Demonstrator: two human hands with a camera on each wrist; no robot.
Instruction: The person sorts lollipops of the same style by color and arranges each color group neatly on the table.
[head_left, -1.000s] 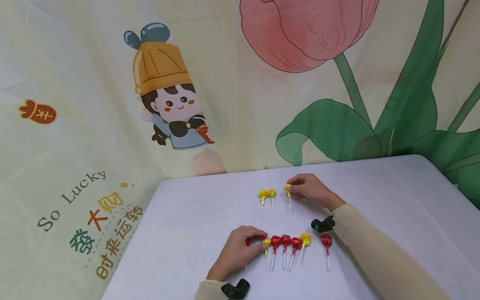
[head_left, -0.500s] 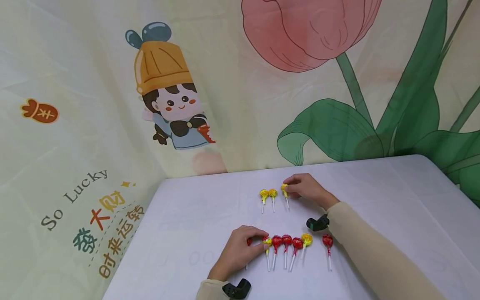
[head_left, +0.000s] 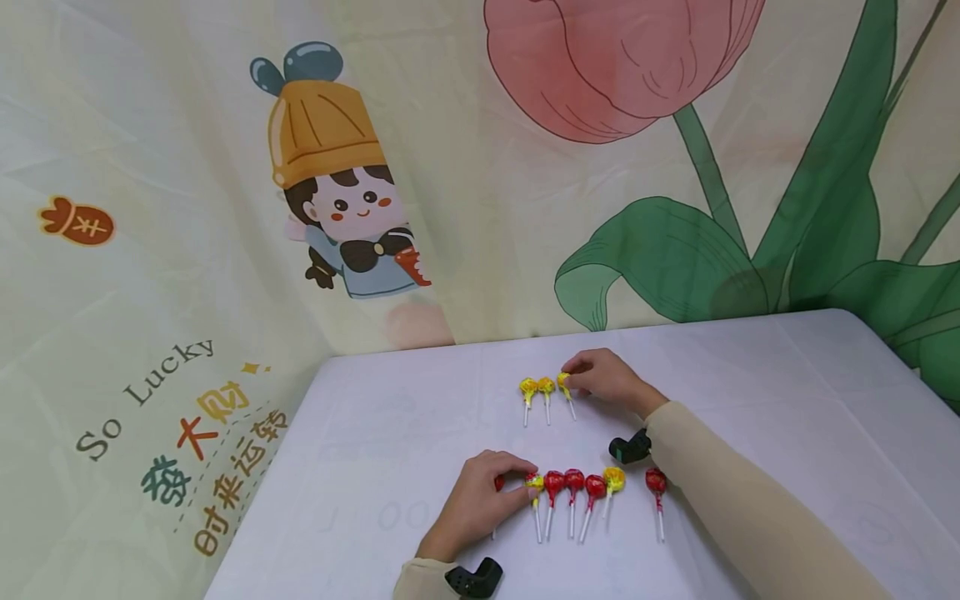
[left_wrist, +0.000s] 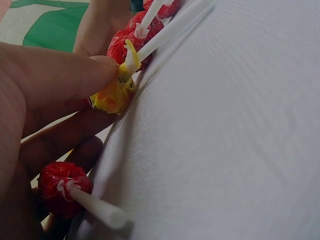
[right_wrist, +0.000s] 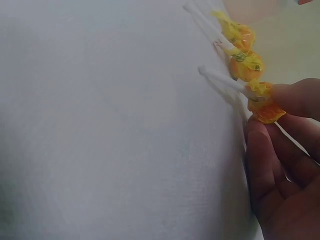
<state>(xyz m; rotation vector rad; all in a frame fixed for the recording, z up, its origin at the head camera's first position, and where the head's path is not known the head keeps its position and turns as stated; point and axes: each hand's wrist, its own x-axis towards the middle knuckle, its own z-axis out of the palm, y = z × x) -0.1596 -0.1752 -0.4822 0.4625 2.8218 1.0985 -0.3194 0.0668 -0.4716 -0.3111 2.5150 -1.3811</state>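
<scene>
My right hand (head_left: 609, 382) pinches a yellow-wrapped lollipop (right_wrist: 265, 106) by its candy end at the back of the table, its white stick pointing toward me. Just left of it lie two more yellow lollipops (head_left: 546, 386), side by side. In the front row, my left hand (head_left: 477, 502) holds another yellow lollipop (left_wrist: 114, 95) between thumb and fingers. Behind that hand's fingers sits a red lollipop (left_wrist: 61, 187), mostly hidden in the head view. Right of the left hand are several red lollipops (head_left: 574, 481) and a yellow lollipop (head_left: 614, 479) at that group's end.
A lone red lollipop (head_left: 656, 481) lies farther right, beside the right forearm. White cloth covers the table (head_left: 787, 417). A printed curtain (head_left: 480, 208) hangs along the table's back and left. Black wrist cameras (head_left: 630, 447) sit on both sleeves.
My right hand has moved left with its yellow lollipop, bringing it close to the two others in the back row. The left hand stays in place.
</scene>
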